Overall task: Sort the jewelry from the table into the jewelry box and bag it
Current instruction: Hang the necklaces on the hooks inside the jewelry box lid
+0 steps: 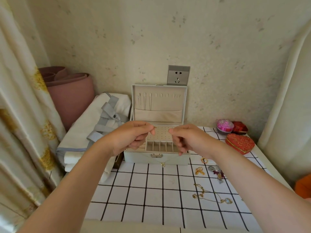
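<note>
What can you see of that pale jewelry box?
The jewelry box, at the table's back by the wall, is pale grey, leather-like, beige-lined, with a metal front latch. Its lid stands upright, showing hooks and a pocket. Inside are a perforated panel and narrow slots. A necklace, pinched by the left hand and right hand, dangles before it.

Both arms are showing bare in the head view. The left forearm point(80, 174) and the right forearm point(244, 172) are running uncovered from the bottom edge of the view up to the wrists, looking broad near the camera and tapering toward the hands. The left hand point(133, 137) and the right hand point(186, 140) are showing bare as well, with rounded knuckles standing out and soft creases lining the wrists. The fingertips point(171, 131) are looking blunt and rounded; the nails are showing too small and blurred to tell more.
</note>
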A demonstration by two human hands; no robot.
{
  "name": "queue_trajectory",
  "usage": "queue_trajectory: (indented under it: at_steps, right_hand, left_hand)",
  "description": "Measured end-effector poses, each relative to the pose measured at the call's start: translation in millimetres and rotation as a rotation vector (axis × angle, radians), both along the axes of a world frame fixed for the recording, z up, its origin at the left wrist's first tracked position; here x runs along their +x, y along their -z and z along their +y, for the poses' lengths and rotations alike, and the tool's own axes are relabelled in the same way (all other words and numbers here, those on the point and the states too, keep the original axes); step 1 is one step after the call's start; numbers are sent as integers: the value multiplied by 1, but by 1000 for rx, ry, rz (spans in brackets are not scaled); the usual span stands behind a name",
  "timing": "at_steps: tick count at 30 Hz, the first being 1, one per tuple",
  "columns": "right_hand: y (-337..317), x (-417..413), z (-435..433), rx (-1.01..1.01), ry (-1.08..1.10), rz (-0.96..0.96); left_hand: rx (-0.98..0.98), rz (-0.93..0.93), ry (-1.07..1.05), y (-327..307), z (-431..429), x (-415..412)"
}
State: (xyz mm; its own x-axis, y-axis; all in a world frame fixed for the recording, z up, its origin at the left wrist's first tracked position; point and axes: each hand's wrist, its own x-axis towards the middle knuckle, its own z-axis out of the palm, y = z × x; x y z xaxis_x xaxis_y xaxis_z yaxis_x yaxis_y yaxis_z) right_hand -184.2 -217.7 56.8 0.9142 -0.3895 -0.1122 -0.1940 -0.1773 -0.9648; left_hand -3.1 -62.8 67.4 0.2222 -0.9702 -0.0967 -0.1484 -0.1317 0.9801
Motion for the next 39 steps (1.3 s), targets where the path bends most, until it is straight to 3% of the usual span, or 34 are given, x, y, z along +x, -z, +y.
queue_trajectory:
  at_steps: [6, 14, 21, 26, 31, 39]
  right_hand:
    - [-10, 15, -6, 39, 67, -120]
    - [-35, 63, -29, 164, 63, -221]
    - [-39, 106, -53, -67, 184, -124]
    - [-23, 137, -77, -430, 479, -144]
    - [0, 164, -92, -655, 691, -249]
    - [3, 184, -94, -741, 897, -285]
  left_hand:
    - [-191, 169, -123, -16, -20, 7]
    - [-253, -112, -265, -37, -60, 34]
    - [-286, -232, -340, -21, -89, 72]
    - [-275, -408, -476, 6, -116, 92]
    - [-285, -555, -632, 17, -140, 94]
    - [-264, -597, -816, 23, -164, 93]
